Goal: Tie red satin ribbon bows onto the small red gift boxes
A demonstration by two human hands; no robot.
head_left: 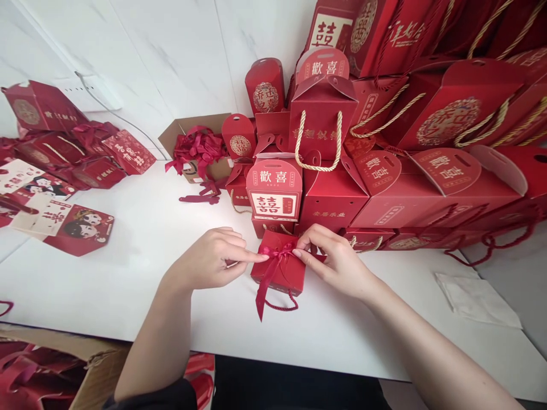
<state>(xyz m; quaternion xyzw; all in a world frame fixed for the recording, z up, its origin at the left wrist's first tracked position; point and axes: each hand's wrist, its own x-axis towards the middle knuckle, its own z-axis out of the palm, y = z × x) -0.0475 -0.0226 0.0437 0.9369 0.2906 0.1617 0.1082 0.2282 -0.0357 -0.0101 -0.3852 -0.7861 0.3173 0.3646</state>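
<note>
A small red gift box [294, 279] with a dark red cord handle sits on the white table [222, 324]. On its top lies a bow of shiny red ribbon [264, 293], one tail hanging over the front edge. My left hand [217, 259] is at the box's left side, its index finger stretched out to the bow's left loop and the other fingers curled. At the right, my right hand [331, 256] pinches the bow's right loop between thumb and index finger.
Stacked red gift boxes [337, 199] with rope handles rise behind the hands. A cardboard box of ribbons [222, 171] stands back left, more packages [88, 228] at far left. A folded white cloth [476, 299] lies right; an open carton [102, 376] is at the lower left.
</note>
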